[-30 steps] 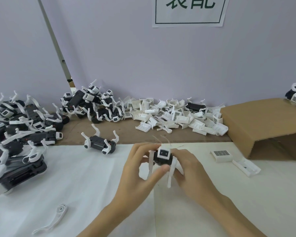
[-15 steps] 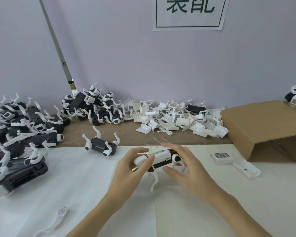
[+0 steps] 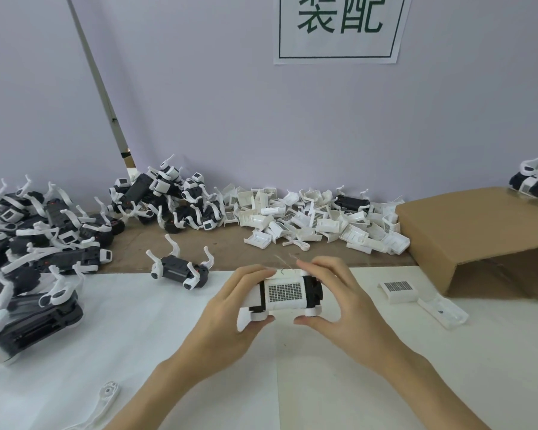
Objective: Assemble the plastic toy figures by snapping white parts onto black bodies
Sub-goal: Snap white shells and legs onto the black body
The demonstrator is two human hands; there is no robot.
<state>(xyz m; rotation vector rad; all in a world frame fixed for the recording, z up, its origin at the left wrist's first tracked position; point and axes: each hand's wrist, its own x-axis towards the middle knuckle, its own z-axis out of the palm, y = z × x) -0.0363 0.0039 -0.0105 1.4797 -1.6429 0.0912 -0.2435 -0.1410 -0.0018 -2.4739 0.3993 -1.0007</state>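
I had both hands on one toy figure (image 3: 284, 293), held just above the white sheet (image 3: 137, 336) near the middle of the table's front edge. My left hand (image 3: 230, 308) curled round its left end, thumb under a white wheel and fingers over the top. My right hand (image 3: 333, 293) pinched the right end, thumb below and fingers above. A white cover with a dotted grid sat across the black body, facing me.

From here I judged the main risk was a half-seated cover: if I squeezed unevenly, one edge could stay proud or a clip could bend. My grip was on the ends, so a slip could drop the figure onto the sheet. Spare white covers (image 3: 308, 218) were heaped along the back edge, and one more (image 3: 398, 290) lay just right of my hands. Finished figures (image 3: 44, 243) crowded the left edge.
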